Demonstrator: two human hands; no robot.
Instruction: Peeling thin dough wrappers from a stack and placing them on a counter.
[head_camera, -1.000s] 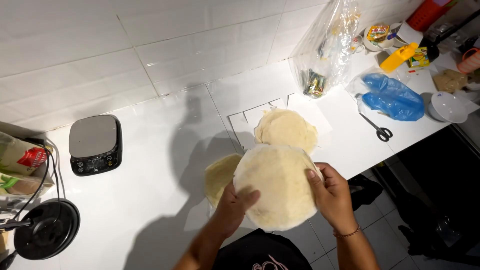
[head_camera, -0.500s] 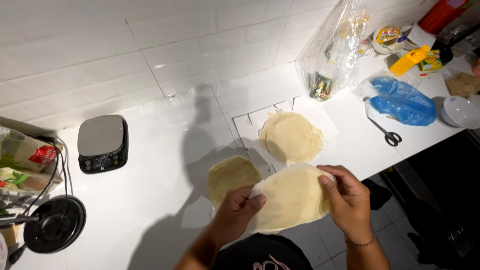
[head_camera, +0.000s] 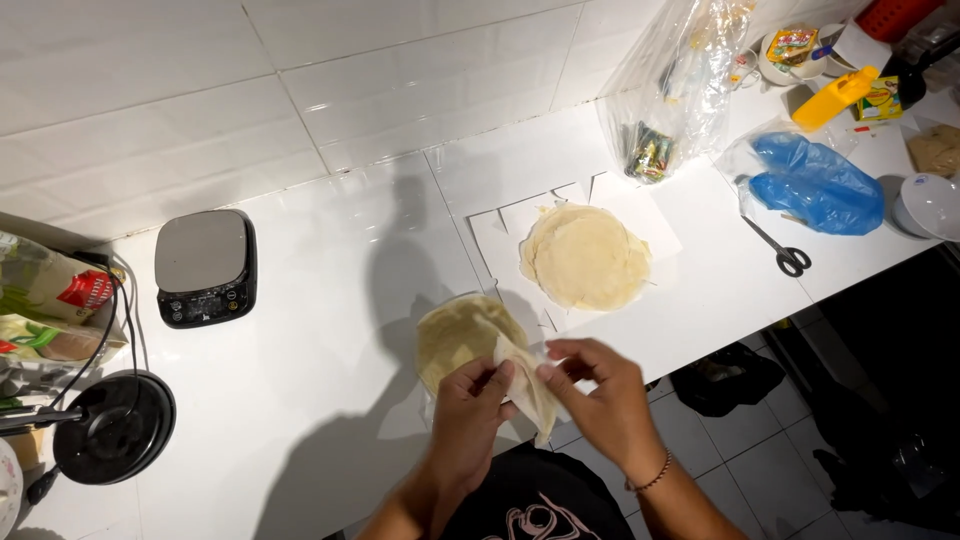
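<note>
While your left hand (head_camera: 478, 392) and right hand (head_camera: 590, 385) pinch the folded wrapper (head_camera: 528, 388), its thin sheet could tear if tugged.

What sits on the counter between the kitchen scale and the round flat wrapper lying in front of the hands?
Nothing: the head view shows bare white counter between the scale and the wrapper, crossed only by a shadow.
</note>
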